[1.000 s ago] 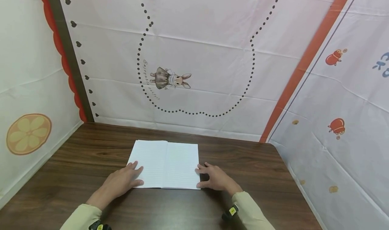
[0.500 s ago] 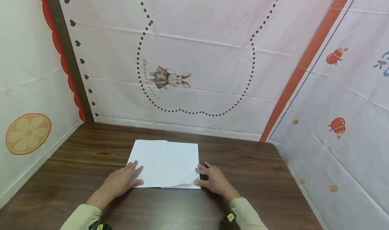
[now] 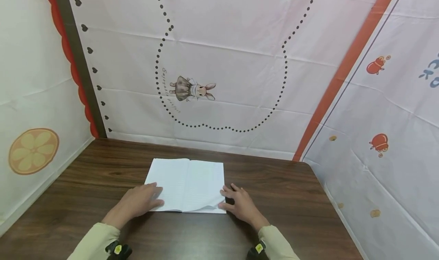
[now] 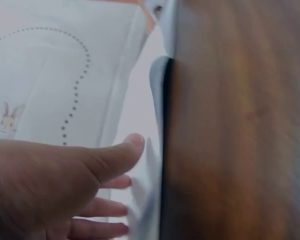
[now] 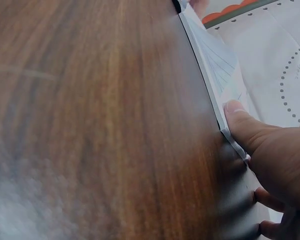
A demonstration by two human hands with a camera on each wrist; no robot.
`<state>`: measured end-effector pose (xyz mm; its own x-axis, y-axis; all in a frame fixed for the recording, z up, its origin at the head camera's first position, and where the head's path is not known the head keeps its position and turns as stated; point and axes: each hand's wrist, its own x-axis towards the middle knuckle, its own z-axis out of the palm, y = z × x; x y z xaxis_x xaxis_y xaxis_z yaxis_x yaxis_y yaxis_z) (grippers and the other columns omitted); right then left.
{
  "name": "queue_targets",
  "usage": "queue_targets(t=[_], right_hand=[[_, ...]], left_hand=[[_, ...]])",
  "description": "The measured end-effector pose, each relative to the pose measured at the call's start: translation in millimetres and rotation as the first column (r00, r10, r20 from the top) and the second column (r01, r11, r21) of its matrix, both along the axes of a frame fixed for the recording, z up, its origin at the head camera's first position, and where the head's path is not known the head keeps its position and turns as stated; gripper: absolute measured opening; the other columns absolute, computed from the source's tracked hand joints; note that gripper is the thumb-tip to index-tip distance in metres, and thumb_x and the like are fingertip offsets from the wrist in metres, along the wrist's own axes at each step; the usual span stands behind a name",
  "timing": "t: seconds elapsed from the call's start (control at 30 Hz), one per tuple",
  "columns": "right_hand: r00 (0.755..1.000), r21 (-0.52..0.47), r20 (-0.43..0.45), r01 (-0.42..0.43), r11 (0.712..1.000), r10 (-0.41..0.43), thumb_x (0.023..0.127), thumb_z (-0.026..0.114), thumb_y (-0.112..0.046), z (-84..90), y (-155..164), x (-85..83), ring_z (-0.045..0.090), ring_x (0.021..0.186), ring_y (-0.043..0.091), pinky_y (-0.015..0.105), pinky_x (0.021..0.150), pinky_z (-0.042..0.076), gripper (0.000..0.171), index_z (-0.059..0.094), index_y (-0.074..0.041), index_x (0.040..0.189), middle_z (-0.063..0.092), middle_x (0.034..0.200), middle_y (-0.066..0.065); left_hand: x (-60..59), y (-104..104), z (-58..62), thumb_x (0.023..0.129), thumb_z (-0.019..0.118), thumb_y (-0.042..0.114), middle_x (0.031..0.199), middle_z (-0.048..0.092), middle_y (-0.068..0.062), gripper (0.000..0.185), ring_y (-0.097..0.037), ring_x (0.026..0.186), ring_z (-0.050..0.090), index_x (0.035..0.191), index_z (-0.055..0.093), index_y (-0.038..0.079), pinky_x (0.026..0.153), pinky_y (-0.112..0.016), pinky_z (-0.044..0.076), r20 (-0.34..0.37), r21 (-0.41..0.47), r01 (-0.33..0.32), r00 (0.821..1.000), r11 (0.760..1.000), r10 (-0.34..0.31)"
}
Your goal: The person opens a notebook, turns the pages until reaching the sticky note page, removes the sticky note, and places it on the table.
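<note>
An open lined notebook (image 3: 186, 183) lies flat on a dark wooden table (image 3: 291, 199). My left hand (image 3: 147, 199) rests flat on the near-left corner of its left page, fingers straight. My right hand (image 3: 233, 201) sits at the notebook's near-right corner. Its thumb pushes against the page edge, and that corner of the top page is bowed up a little. The left wrist view has my left thumb (image 4: 107, 160) reaching over the white notebook edge (image 4: 149, 200). In the right wrist view my right thumb (image 5: 240, 117) presses the notebook's edge (image 5: 215, 65).
Printed fabric walls close in the table on the left (image 3: 31, 100), back (image 3: 223, 61) and right (image 3: 387, 119). Bare wood lies around the notebook on all sides. The table's far-right corner (image 3: 310, 164) is rounded.
The near-right corner of the right page has bowed up under my right thumb. My left hand has slid slightly further onto the left page.
</note>
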<state>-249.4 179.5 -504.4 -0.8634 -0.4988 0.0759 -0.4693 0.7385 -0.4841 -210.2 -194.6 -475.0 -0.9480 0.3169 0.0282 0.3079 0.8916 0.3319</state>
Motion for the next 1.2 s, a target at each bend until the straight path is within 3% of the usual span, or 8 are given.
queue_targets(t=[0.17, 0.33, 0.5, 0.7, 0.83, 1.03, 1.13, 1.2], right_hand=[[1.000, -0.005, 0.008, 0.005, 1.000, -0.005, 0.093, 0.070, -0.045, 0.6, -0.3, 0.8, 0.035, 0.149, 0.040, 0.068, 0.117, 0.024, 0.059, 0.063, -0.012, 0.141, 0.053, 0.152, 0.007], [1.000, 0.002, 0.008, 0.004, 1.000, -0.004, 0.092, 0.071, -0.044, 1.3, -0.2, 1.5, 0.036, 0.149, 0.041, 0.068, 0.117, 0.025, 0.059, 0.063, -0.011, 0.141, 0.053, 0.152, 0.007], [1.000, 0.019, -0.007, 0.001, 1.000, -0.001, 0.093, 0.070, -0.046, 0.2, 0.7, 0.4, 0.037, 0.148, 0.040, 0.066, 0.117, 0.026, 0.059, 0.063, -0.012, 0.140, 0.053, 0.151, 0.006], [1.000, 0.019, -0.014, -0.010, 1.000, 0.010, 0.093, 0.068, -0.050, 0.8, 1.1, 0.5, 0.036, 0.148, 0.041, 0.066, 0.117, 0.027, 0.063, 0.062, -0.011, 0.141, 0.052, 0.151, 0.007], [1.000, 0.017, -0.009, -0.007, 1.000, 0.007, 0.093, 0.068, -0.050, 0.8, 1.4, -0.8, 0.035, 0.148, 0.041, 0.066, 0.117, 0.026, 0.063, 0.062, -0.010, 0.141, 0.052, 0.151, 0.007], [1.000, 0.020, -0.010, -0.006, 1.000, 0.006, 0.094, 0.070, -0.046, 1.8, 0.7, -1.0, 0.036, 0.148, 0.040, 0.065, 0.118, 0.026, 0.059, 0.063, -0.011, 0.141, 0.053, 0.151, 0.007], [1.000, 0.019, -0.007, -0.005, 1.000, 0.005, 0.093, 0.070, -0.046, 2.2, 0.4, -1.5, 0.036, 0.149, 0.040, 0.065, 0.118, 0.026, 0.060, 0.063, -0.012, 0.141, 0.053, 0.151, 0.006], [1.000, 0.020, -0.007, -0.005, 1.000, 0.005, 0.092, 0.070, -0.047, 1.6, 0.9, -2.0, 0.036, 0.148, 0.040, 0.065, 0.118, 0.026, 0.061, 0.063, -0.011, 0.141, 0.053, 0.151, 0.006]], left_hand=[[-8.5, 25.5, 13.8, 0.097, 0.069, 0.038, 0.123, 0.071, -0.014, 0.042, -0.034, 0.117, 0.066, 0.123, 0.070, 0.005, 0.098, -0.053, 0.053, -0.117, 0.048, 0.021, 0.993, 0.999, -0.015], [-17.1, 60.4, 21.2, 0.098, 0.067, 0.042, 0.123, 0.072, -0.007, 0.043, -0.027, 0.117, 0.067, 0.125, 0.070, 0.008, 0.099, -0.048, 0.054, -0.190, 0.089, 0.186, 0.968, 0.979, -0.166], [-20.6, 93.7, 16.8, 0.095, 0.070, 0.047, 0.121, 0.073, -0.002, 0.046, -0.020, 0.114, 0.068, 0.123, 0.072, 0.010, 0.096, -0.042, 0.055, -0.226, 0.032, 0.366, 0.909, 0.930, -0.350], [-21.0, 122.7, 5.0, 0.086, 0.075, 0.055, 0.117, 0.074, 0.000, 0.057, -0.016, 0.107, 0.069, 0.123, 0.072, 0.012, 0.090, -0.038, 0.057, -0.274, -0.080, 0.480, 0.832, 0.874, -0.482], [-25.2, 135.4, -4.2, 0.082, 0.074, 0.060, 0.114, 0.074, 0.002, 0.060, -0.014, 0.104, 0.069, 0.121, 0.072, 0.014, 0.087, -0.035, 0.057, -0.303, -0.163, 0.517, 0.784, 0.840, -0.542], [-31.4, 143.8, -10.7, 0.078, 0.074, 0.060, 0.107, 0.073, 0.004, 0.056, -0.013, 0.097, 0.068, 0.116, 0.073, 0.018, 0.080, -0.031, 0.056, -0.381, -0.279, 0.507, 0.721, 0.815, -0.579], [-35.7, 144.6, -9.5, 0.076, 0.074, 0.058, 0.106, 0.073, 0.004, 0.054, -0.013, 0.096, 0.068, 0.113, 0.073, 0.020, 0.078, -0.030, 0.056, -0.390, -0.302, 0.492, 0.718, 0.817, -0.576], [-39.0, 144.7, -8.3, 0.077, 0.075, 0.056, 0.108, 0.073, 0.003, 0.052, -0.013, 0.098, 0.068, 0.113, 0.073, 0.019, 0.080, -0.030, 0.056, -0.368, -0.304, 0.484, 0.735, 0.821, -0.570]])
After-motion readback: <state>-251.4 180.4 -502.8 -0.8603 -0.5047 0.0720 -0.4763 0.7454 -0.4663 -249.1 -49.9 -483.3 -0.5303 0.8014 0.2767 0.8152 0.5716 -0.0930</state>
